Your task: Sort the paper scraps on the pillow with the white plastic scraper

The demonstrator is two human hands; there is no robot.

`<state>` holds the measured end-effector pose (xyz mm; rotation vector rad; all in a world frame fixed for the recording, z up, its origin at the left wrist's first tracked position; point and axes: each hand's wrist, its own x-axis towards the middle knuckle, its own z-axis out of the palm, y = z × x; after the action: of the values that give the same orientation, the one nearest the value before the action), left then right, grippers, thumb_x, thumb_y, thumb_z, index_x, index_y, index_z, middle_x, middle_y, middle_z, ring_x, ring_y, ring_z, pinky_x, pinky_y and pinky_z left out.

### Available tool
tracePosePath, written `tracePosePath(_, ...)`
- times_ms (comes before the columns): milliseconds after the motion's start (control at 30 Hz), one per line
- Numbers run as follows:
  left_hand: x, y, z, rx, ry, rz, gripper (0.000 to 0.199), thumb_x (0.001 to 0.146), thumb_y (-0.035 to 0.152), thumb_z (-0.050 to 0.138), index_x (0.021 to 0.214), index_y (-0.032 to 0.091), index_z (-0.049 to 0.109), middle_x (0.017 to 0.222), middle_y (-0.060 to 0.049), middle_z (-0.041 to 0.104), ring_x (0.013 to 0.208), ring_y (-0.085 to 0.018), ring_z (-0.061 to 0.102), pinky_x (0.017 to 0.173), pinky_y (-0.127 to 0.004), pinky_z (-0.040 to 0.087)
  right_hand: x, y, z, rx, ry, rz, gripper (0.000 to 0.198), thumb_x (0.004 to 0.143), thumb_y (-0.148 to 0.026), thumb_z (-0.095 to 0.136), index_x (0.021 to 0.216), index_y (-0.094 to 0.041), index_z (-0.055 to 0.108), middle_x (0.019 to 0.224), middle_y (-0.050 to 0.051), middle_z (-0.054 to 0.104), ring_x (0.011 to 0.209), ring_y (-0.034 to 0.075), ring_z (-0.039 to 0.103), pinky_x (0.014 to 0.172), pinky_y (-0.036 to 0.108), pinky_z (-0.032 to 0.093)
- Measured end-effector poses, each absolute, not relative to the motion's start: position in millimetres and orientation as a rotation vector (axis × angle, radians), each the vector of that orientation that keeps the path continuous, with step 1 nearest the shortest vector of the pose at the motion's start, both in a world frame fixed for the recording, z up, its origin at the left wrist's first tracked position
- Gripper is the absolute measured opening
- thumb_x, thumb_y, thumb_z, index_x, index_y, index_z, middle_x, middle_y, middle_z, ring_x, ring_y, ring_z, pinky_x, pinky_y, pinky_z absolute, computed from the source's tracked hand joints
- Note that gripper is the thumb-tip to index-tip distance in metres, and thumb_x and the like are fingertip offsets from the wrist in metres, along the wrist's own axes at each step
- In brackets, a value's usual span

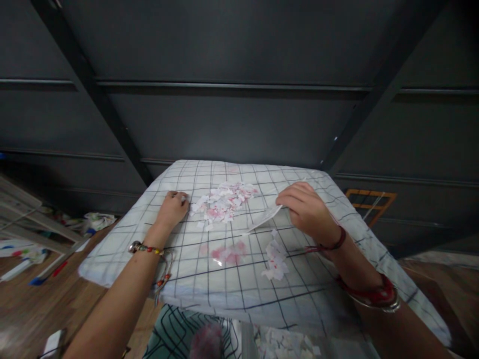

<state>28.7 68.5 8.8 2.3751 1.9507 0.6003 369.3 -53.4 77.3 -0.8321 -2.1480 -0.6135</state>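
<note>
My right hand (309, 212) is closed on one end of a thin white strip (265, 217), paper or plastic film, which slants down to the left above the cloth. To the left, my left hand (174, 206) rests on the table with its fingers curled; a small pale spot shows at the fingertips, too small to name. Between the hands lies a heap of torn white paper scraps (224, 202) with pink and red marks. Nearer me is a flat clear bag (229, 254) with pinkish contents. A smaller cluster of paper scraps (276, 257) sits below my right hand.
A white cloth with dark grid lines (254, 286) covers the table. Below its front edge are a clear container of paper bits (284, 344) and a blurred reddish bundle (207, 341). A dark panelled wall (239, 124) stands behind. A ladder-like frame (45, 224) is at left.
</note>
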Motion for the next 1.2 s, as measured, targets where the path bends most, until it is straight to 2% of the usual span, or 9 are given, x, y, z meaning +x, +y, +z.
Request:
tracePosePath(167,27.3,71.3,5.0,2.402,1.927,0.659,0.038,0.079,0.023,0.040,0.105,0.011,0.066,0.100,-0.013,0.065,0.116,-0.027,0.051,0.104,-0.040,0.041,369.7,-48.8,74.4,-0.807,-2.158,-0.518,0.034,0.072,0.005,0.036,0.076,-0.021,0.058,0.073,0.002,0.062,0.073,0.017,0.054,0.075,0.034,0.046)
tracePosePath(333,26.0,74.0,1.9,2.401,1.943,0.674,0.039,0.079,0.025,0.040,0.104,0.010,0.065,0.101,-0.015,0.065,0.115,-0.028,0.051,0.103,-0.040,0.041,380.8,-49.4,79.7,-0.802,-2.217,-0.413,0.033,0.067,0.004,0.036,0.072,-0.021,0.057,0.070,0.002,0.062,0.071,0.016,0.056,0.072,0.033,0.048)
tracePosePath(600,26.5,72.9,3.5,2.400,1.940,0.688,0.038,0.078,0.024,0.039,0.103,0.012,0.066,0.096,-0.013,0.065,0.114,-0.028,0.051,0.104,-0.039,0.041,390.0,-52.5,84.8,-0.844,-2.225,-0.455,0.033,0.069,0.003,0.037,0.073,-0.021,0.059,0.071,0.001,0.063,0.071,0.016,0.057,0.072,0.032,0.048)
tracePosePath(767,27.4,71.8,4.9,2.392,1.936,0.650,0.041,0.080,0.024,0.038,0.106,0.009,0.065,0.102,-0.015,0.063,0.115,-0.027,0.051,0.104,-0.038,0.040,389.1,-53.5,84.2,-0.854,-2.160,-0.449,0.029,0.074,0.001,0.039,0.074,-0.020,0.058,0.070,0.002,0.063,0.070,0.016,0.058,0.071,0.032,0.049)
tracePosePath(967,27.3,72.0,4.4,2.396,1.938,0.650,0.042,0.080,0.025,0.038,0.108,0.007,0.064,0.104,-0.017,0.063,0.117,-0.029,0.050,0.104,-0.039,0.040,356.3,-48.7,70.1,-0.886,-2.094,-0.619,0.035,0.081,0.003,0.037,0.086,-0.018,0.065,0.079,0.004,0.068,0.077,0.017,0.058,0.073,0.032,0.048)
tracePosePath(1067,27.4,71.4,4.6,2.395,1.931,0.651,0.042,0.080,0.025,0.038,0.108,0.007,0.064,0.105,-0.017,0.063,0.118,-0.029,0.049,0.105,-0.039,0.040,342.8,-48.1,64.5,-0.898,-2.147,-0.659,0.030,0.088,-0.001,0.040,0.090,-0.016,0.066,0.081,0.005,0.069,0.077,0.016,0.058,0.072,0.031,0.047)
tracePosePath(1200,28.1,70.6,4.9,2.391,1.926,0.666,0.040,0.080,0.024,0.039,0.106,0.010,0.065,0.102,-0.015,0.064,0.116,-0.028,0.051,0.104,-0.040,0.041,344.4,-49.4,63.0,-0.894,-2.193,-0.645,0.026,0.089,-0.005,0.043,0.096,-0.014,0.067,0.083,0.006,0.069,0.078,0.017,0.058,0.071,0.031,0.046)
